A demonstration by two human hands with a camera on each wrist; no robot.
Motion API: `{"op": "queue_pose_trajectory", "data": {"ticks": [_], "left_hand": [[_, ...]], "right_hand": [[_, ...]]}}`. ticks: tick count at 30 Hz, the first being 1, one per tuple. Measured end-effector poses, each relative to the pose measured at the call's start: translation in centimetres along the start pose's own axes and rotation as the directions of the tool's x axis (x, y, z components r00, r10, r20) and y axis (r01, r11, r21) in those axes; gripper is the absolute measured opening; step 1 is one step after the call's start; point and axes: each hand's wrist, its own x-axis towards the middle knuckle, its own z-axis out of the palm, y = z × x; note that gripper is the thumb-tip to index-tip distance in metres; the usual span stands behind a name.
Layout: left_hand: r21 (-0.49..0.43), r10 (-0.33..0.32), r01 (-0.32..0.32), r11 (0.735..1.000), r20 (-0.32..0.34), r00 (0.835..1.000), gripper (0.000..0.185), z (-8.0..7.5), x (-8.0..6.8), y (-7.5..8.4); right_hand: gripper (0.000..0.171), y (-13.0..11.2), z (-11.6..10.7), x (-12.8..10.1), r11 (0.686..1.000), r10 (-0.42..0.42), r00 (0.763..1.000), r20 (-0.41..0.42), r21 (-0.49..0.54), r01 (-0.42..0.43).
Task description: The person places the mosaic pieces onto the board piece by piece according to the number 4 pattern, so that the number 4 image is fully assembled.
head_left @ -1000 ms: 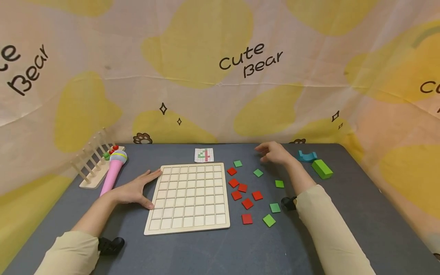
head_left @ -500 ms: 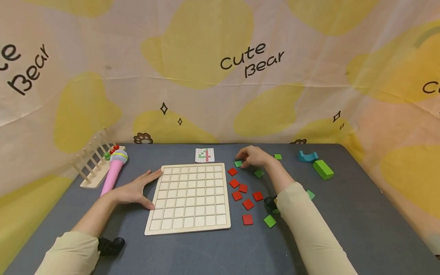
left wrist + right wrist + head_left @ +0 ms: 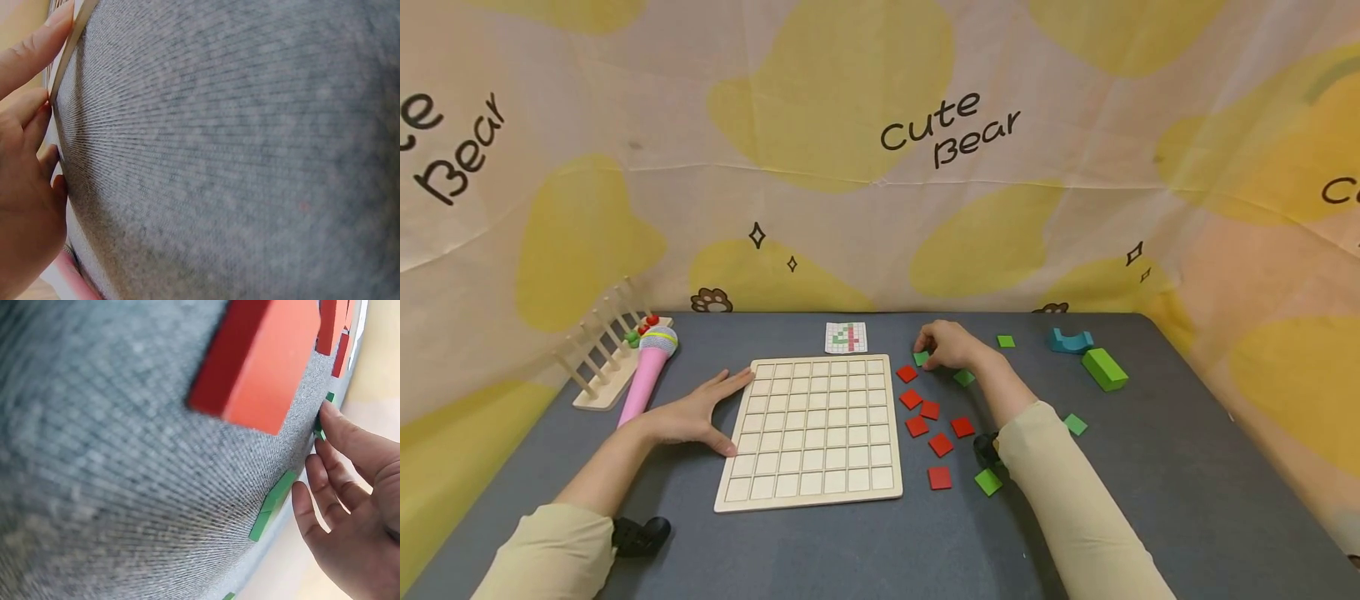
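A pale wooden grid board [image 3: 816, 433] lies flat in the middle of the table. My left hand [image 3: 692, 412] rests at its left side, thumb and fingers spread along the edge; the left wrist view has the thumb [image 3: 37, 50] on that edge too. Beyond the board's far right corner, my right hand [image 3: 951, 344] pinches a small green tile [image 3: 921, 358] at table level. In the right wrist view, thumb and fingertips meet at this tile [image 3: 320, 425], which they partly cover. Another green tile [image 3: 964, 378] lies just under the right wrist.
Several red tiles [image 3: 940, 445] and green tiles [image 3: 988, 482] lie scattered right of the board. A patterned card [image 3: 846, 337] is behind it. At left are a pink toy microphone [image 3: 643, 383] and a pegged rack [image 3: 606, 383]; at right, a green block [image 3: 1104, 369] and blue curved piece [image 3: 1071, 341].
My right hand has moved left and come down to the green tile, closing its fingertips there. Green tiles its arm hid before now show at the right. The left hand has stayed put.
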Motion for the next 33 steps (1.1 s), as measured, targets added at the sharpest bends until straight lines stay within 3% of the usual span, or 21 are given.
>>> {"op": "queue_pose_trajectory", "data": {"ticks": [12,26,33], "left_hand": [[-0.005,0.017,-0.017,1.000,0.000,1.000,0.121,0.0,0.0,-0.1],[-0.022,-0.005,0.006,1.000,0.014,1.000,0.121,0.0,0.0,0.3],[-0.027,-0.009,0.010,1.000,0.014,1.000,0.121,0.0,-0.1,0.3]], "right_hand": [[0.015,-1.0,-0.4,0.0,0.998,0.013,0.999,-0.037,-0.064,-0.015],[0.012,-5.9,0.2,0.5,0.990,-0.131,0.985,-0.109,0.043,0.136],[0.011,-7.7,1.5,1.7,0.986,-0.123,0.984,-0.132,0.092,0.136]]}}
